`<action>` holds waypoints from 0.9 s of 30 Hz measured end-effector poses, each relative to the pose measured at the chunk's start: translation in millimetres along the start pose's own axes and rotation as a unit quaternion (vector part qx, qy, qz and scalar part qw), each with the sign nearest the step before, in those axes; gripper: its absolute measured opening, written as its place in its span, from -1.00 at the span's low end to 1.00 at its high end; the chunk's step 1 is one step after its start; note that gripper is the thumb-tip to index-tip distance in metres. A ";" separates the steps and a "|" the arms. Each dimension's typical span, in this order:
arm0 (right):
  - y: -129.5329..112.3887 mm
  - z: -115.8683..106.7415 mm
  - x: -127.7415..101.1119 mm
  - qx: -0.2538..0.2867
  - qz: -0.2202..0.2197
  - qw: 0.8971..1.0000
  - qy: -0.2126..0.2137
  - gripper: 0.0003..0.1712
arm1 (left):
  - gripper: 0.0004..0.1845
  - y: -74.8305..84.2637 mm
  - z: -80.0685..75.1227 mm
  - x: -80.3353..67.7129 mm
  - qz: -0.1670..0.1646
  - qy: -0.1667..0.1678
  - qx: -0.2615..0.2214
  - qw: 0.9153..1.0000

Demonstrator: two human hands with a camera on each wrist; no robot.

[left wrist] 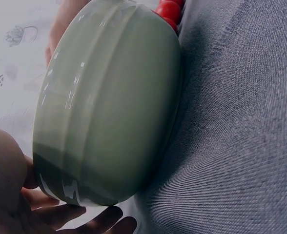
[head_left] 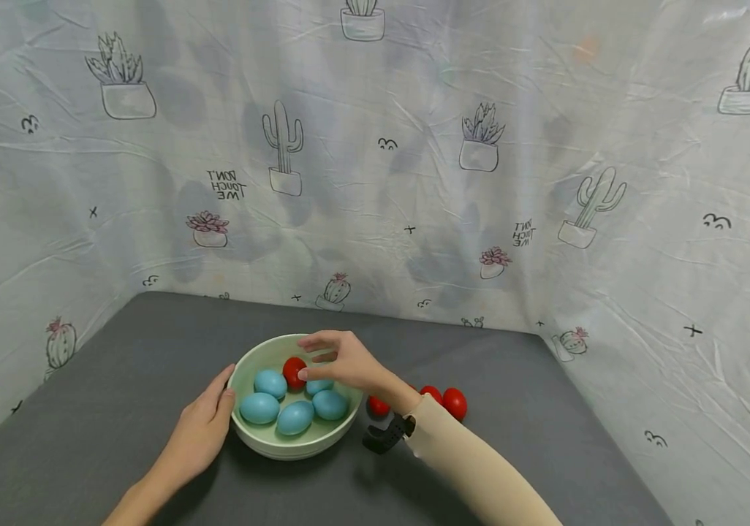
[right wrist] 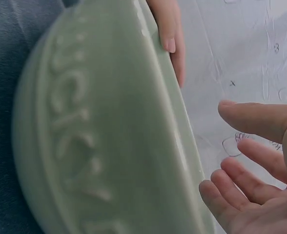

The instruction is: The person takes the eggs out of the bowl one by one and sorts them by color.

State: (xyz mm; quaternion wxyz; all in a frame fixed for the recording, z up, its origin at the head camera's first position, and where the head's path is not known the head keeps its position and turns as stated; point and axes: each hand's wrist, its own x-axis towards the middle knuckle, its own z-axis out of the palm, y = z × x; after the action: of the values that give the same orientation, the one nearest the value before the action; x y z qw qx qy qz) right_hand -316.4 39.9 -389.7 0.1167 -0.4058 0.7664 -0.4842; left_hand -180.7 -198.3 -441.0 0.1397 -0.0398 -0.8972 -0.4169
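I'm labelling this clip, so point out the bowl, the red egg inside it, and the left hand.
bowl (head_left: 243, 364), head view, bare left rim.
red egg (head_left: 292, 371), head view, its visible left half.
left hand (head_left: 200, 431), head view, back of the hand.

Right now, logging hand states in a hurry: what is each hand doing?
Left hand: open, resting against the bowl.
Right hand: open above the bowl, holding nothing.

Head cam looks down-fwd at the table (head_left: 118, 409) from above; both wrist cams sit v. close, side-on to the bowl (head_left: 283, 446), their shared subject.
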 end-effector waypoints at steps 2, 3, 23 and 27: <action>2.2 1.3 3.5 0.007 0.005 1.000 -0.008 -0.44 | -0.42 -0.5 -0.1 -0.4 -0.002 -0.001 -0.001 1.000; 3.7 2.0 5.1 0.011 0.006 1.000 -0.012 -0.42 | -0.41 -0.6 -0.2 -0.5 -0.002 -0.002 0.000 1.000; 23.3 11.4 26.8 -0.024 0.076 0.996 -0.027 -0.42 | -0.39 2.1 -1.2 0.9 -0.015 -0.015 0.001 1.000; 22.1 12.8 25.8 -0.004 0.073 0.996 -0.051 -0.42 | -0.39 1.1 -0.6 1.1 -0.015 -0.017 0.006 1.000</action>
State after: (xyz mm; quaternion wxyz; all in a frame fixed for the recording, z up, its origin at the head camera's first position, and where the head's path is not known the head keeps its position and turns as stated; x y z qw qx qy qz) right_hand -336.9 17.1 -409.1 0.1886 -0.3730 0.7893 -0.4497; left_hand -181.4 -198.0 -439.5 0.1186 -0.0320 -0.9023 -0.4131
